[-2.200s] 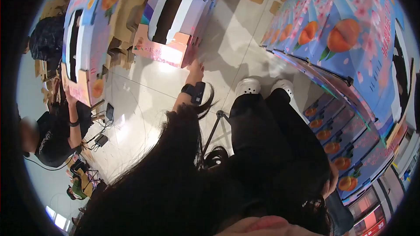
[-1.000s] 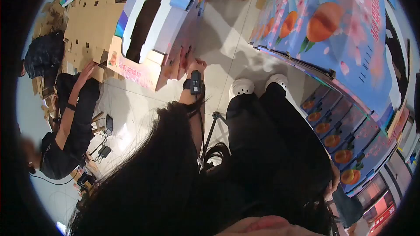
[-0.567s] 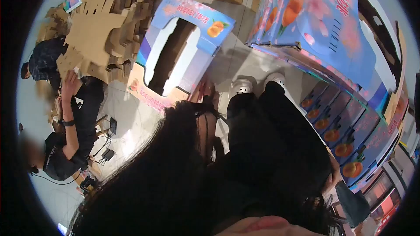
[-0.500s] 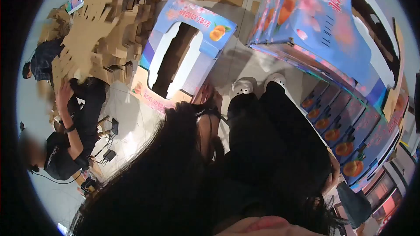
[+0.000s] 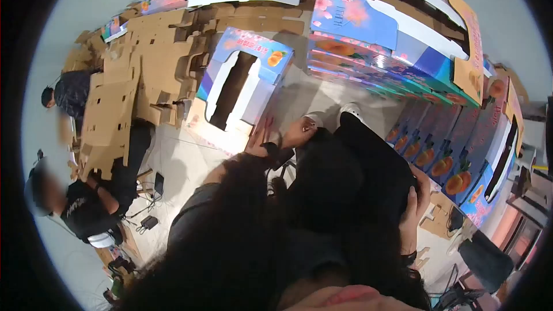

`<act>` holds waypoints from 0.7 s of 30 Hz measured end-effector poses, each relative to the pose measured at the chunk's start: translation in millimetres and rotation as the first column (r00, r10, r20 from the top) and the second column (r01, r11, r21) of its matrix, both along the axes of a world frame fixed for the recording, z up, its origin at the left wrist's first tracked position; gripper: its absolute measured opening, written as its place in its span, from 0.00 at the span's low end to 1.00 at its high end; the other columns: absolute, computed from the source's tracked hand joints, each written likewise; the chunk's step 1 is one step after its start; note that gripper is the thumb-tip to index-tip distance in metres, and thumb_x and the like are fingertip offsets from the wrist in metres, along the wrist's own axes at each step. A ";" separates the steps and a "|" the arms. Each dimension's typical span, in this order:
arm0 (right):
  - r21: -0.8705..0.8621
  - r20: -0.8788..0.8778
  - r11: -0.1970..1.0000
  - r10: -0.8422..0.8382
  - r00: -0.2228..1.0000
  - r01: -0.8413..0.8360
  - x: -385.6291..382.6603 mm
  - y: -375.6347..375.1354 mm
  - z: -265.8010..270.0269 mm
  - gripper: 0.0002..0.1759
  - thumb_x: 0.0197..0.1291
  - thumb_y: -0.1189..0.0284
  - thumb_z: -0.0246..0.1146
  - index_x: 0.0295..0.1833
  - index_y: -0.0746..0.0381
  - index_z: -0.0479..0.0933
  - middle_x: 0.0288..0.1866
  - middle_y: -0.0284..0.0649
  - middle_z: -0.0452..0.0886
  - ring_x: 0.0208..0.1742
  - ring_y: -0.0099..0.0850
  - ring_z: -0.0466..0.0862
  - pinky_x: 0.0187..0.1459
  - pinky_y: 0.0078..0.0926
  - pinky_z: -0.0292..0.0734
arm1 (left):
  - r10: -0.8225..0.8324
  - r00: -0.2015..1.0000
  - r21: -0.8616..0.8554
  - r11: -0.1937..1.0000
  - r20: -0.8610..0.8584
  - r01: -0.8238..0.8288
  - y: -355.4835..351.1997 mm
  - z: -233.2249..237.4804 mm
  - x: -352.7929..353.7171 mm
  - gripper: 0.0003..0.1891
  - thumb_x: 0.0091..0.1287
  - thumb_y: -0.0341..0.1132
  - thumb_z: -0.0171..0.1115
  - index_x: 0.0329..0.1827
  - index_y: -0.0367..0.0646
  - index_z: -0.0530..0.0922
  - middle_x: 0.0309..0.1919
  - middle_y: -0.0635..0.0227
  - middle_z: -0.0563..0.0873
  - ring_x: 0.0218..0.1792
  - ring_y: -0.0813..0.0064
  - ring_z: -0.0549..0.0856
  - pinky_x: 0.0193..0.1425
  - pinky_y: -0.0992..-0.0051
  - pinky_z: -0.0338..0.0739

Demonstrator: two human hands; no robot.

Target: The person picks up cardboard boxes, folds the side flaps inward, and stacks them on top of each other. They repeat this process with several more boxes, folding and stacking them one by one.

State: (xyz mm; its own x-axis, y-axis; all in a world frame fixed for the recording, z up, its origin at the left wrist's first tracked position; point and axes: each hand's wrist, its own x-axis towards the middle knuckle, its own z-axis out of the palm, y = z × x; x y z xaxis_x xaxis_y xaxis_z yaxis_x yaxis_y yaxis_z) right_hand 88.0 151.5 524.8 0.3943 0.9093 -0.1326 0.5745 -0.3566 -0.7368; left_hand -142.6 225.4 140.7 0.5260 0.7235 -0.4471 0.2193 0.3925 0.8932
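Observation:
My left hand (image 5: 299,132) is over my left knee, its fingers curled together; I cannot tell whether anything is in them. A dark band circles that wrist. Just left of it, reddish fingers (image 5: 263,131) show at the corner of a printed fruit carton (image 5: 205,133), partly behind my forearm. The carton lies on the floor, its long cut-out facing up, with peach and blossom pictures on it. My right hand (image 5: 419,194) rests on the outer side of my right thigh, fingers apart and holding nothing. A row of fruit cartons (image 5: 442,164) stands beyond it.
Flattened cardboard (image 5: 124,89) is heaped at the left, where a seated person (image 5: 86,207) has hands on a sheet. Black cables and adapters (image 5: 148,222) lie on the floor. Stacked fruit cartons (image 5: 380,29) rise ahead on the right. A dark stool-like object (image 5: 487,260) stands at lower right.
My view has shifted. My left hand has gone from beside the carton to my knee. My right hand has slid forward along my thigh. The seated person's raised arm has come down.

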 end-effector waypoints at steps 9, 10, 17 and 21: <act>0.067 -0.036 0.998 -0.014 0.999 0.017 2.1 -9.9 1.5 0.22 0.62 0.68 0.53 0.57 0.71 0.72 0.56 0.48 0.75 0.60 0.39 0.73 0.66 0.34 0.61 | 0.021 0.779 0.663 0.539 -0.626 0.519 72.5 124.3 -104.4 0.36 0.52 0.43 0.68 0.67 0.53 0.68 0.67 0.53 0.64 0.71 0.50 0.59 0.70 0.48 0.54; 0.062 -0.031 0.998 0.005 1.000 -0.003 -1.9 -5.1 6.9 0.22 0.62 0.68 0.53 0.58 0.71 0.72 0.56 0.48 0.75 0.60 0.39 0.73 0.66 0.34 0.61 | 0.117 0.749 0.664 0.564 -0.652 0.490 76.1 131.3 -115.2 0.41 0.51 0.47 0.69 0.70 0.54 0.65 0.71 0.52 0.59 0.74 0.49 0.55 0.72 0.46 0.51; 0.051 -0.012 0.996 0.076 0.997 -0.075 -13.7 -2.3 13.1 0.21 0.62 0.71 0.53 0.58 0.69 0.71 0.57 0.48 0.74 0.62 0.39 0.72 0.66 0.34 0.60 | 0.278 0.543 0.499 0.808 -0.792 0.314 56.5 88.7 -147.3 0.55 0.44 0.66 0.65 0.78 0.67 0.49 0.77 0.51 0.41 0.77 0.45 0.42 0.69 0.34 0.46; 0.049 -0.016 0.995 0.087 0.996 -0.086 -3.5 -8.6 8.0 0.21 0.62 0.71 0.53 0.59 0.69 0.71 0.57 0.49 0.74 0.62 0.40 0.72 0.67 0.35 0.60 | 0.301 0.545 0.467 0.863 -0.782 0.192 63.8 92.6 -139.7 0.54 0.45 0.61 0.67 0.77 0.72 0.48 0.76 0.48 0.47 0.75 0.43 0.51 0.67 0.38 0.56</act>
State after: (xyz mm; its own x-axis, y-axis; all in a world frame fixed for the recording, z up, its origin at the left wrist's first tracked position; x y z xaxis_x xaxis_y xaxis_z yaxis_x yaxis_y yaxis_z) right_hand 84.5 142.9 532.8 0.3117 0.9455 -0.0938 0.5881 -0.2696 -0.7626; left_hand -282.3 289.2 233.3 0.0611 0.9641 -0.2585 0.9239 0.0434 0.3802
